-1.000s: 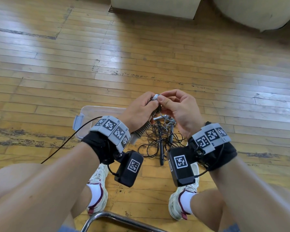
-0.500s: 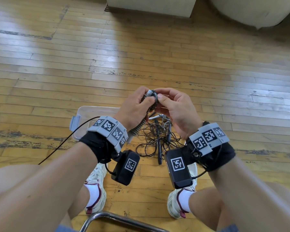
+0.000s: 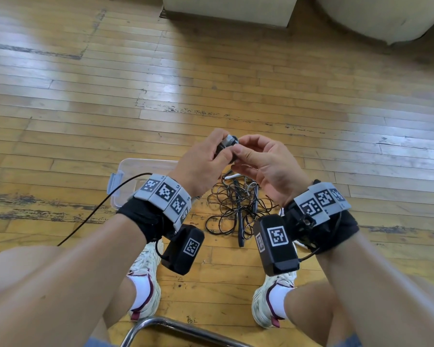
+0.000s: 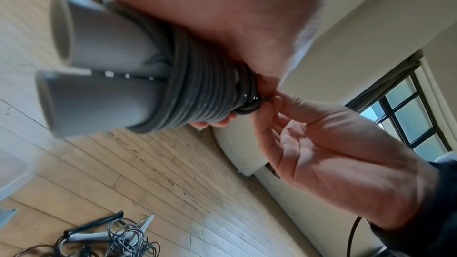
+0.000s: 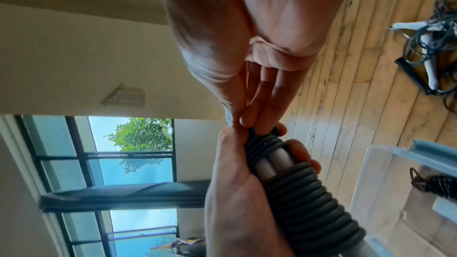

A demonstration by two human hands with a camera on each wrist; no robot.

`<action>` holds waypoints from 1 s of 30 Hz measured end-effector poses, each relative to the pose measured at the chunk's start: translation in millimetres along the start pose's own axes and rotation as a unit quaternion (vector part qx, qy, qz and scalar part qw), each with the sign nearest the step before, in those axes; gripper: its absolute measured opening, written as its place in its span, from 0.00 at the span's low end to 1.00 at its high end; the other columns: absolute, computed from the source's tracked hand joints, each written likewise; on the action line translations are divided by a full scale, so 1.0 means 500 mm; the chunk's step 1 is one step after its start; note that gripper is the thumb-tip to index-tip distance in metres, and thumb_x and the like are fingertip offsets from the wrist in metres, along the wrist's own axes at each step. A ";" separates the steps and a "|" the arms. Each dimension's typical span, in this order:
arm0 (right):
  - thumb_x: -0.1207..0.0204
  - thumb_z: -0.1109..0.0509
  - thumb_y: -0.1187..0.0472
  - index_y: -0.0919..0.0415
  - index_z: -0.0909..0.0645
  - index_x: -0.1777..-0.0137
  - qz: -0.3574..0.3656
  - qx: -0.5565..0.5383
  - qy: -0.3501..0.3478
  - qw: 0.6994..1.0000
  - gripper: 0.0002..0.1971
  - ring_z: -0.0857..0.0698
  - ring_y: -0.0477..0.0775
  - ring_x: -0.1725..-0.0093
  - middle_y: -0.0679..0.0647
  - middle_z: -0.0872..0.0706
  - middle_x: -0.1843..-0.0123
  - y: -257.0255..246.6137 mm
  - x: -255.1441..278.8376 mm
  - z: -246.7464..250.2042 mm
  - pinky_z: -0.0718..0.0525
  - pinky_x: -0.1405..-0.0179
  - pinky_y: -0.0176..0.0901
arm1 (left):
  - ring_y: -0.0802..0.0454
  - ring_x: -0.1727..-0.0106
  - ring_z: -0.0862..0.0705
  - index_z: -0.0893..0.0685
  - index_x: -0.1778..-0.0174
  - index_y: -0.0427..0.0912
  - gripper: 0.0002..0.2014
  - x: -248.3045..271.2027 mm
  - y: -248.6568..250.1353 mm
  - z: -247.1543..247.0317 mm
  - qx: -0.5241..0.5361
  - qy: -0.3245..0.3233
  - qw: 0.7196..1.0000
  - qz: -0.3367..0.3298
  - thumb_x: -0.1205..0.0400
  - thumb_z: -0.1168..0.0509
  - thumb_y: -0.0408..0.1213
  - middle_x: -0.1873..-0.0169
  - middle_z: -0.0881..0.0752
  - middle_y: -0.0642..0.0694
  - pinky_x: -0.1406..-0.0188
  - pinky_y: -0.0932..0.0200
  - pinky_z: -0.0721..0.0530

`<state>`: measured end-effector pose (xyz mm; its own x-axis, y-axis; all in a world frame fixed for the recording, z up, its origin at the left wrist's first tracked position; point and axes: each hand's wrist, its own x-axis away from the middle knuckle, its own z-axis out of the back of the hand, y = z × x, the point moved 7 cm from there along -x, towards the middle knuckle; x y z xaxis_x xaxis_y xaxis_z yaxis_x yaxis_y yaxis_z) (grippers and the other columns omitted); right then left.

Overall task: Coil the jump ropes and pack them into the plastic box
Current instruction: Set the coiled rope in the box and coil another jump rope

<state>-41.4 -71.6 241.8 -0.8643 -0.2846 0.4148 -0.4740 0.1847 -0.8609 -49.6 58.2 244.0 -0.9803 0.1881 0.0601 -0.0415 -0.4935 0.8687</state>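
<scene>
My left hand point(image 3: 206, 161) grips a jump rope bundle point(image 4: 193, 85): two grey handles side by side with black cord wound tightly around them. My right hand point(image 3: 256, 161) pinches the cord's end point(image 5: 254, 132) at the top of the wrap with thumb and fingertips. The clear plastic box point(image 3: 135, 166) lies on the floor under my left wrist; a coiled black rope point(image 5: 430, 184) lies inside it. A tangle of other jump ropes point(image 3: 236, 204) with black and white handles lies on the floor between my feet.
The wooden floor point(image 3: 211, 83) stretches ahead. Pale furniture bases point(image 3: 231, 8) stand at the far edge. A metal chair bar point(image 3: 176, 326) runs below my knees. My shoes point(image 3: 145, 279) flank the rope tangle.
Both hands have lifted a little and shifted left with the bundle. My right fingers have moved to the top of the wrap and now pinch the cord end there.
</scene>
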 end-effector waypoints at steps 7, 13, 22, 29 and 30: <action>0.31 0.26 0.65 0.68 0.20 0.50 -0.046 -0.003 -0.045 0.998 0.11 0.13 0.56 0.53 0.61 0.13 0.52 0.002 -0.001 0.000 0.09 0.54 0.44 | 0.42 0.60 0.16 0.26 0.41 0.53 0.09 0.011 0.013 -0.005 -0.014 -0.032 0.999 -0.020 0.15 0.43 0.47 0.65 0.18 0.52 0.59 0.40 0.14; 0.19 0.31 0.70 0.67 0.21 0.51 -0.029 0.012 -0.002 1.000 0.02 0.13 0.56 0.53 0.62 0.14 0.52 0.009 -0.008 0.001 0.09 0.56 0.43 | 0.59 0.59 0.21 0.26 0.38 0.49 0.09 0.002 0.010 -0.018 -0.076 -0.012 0.996 -0.053 0.14 0.37 0.41 0.57 0.21 0.58 0.64 0.59 0.26; 0.18 0.29 0.67 0.60 0.23 0.56 0.023 0.063 0.056 0.996 0.07 0.19 0.54 0.53 0.56 0.17 0.56 0.017 -0.017 -0.009 0.18 0.53 0.44 | 0.48 0.68 0.18 0.23 0.44 0.49 0.05 -0.004 -0.015 -0.023 0.015 0.044 0.999 0.001 0.12 0.42 0.42 0.63 0.17 0.50 0.69 0.47 0.17; 0.18 0.30 0.70 0.62 0.16 0.46 0.158 0.190 0.063 0.967 0.05 0.15 0.53 0.53 0.58 0.13 0.49 -0.023 -0.006 -0.009 0.12 0.49 0.52 | 0.47 0.70 0.19 0.21 0.39 0.38 0.09 0.002 -0.019 -0.019 0.371 -0.035 0.921 0.113 0.09 0.44 0.37 0.59 0.17 0.39 0.76 0.58 0.17; 0.19 0.29 0.70 0.62 0.16 0.45 0.172 0.206 0.070 0.961 0.06 0.14 0.51 0.52 0.56 0.12 0.49 -0.028 -0.004 -0.007 0.11 0.48 0.49 | 0.46 0.70 0.19 0.21 0.39 0.39 0.09 0.003 -0.018 -0.020 0.394 -0.047 0.910 0.117 0.09 0.43 0.37 0.59 0.17 0.39 0.75 0.57 0.17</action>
<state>-33.9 -70.5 253.9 -0.9857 -0.1397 0.0945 -0.0730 -0.1515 -0.9858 -52.4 54.2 231.4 -0.9219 0.2458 0.2994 0.3548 0.2254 0.9074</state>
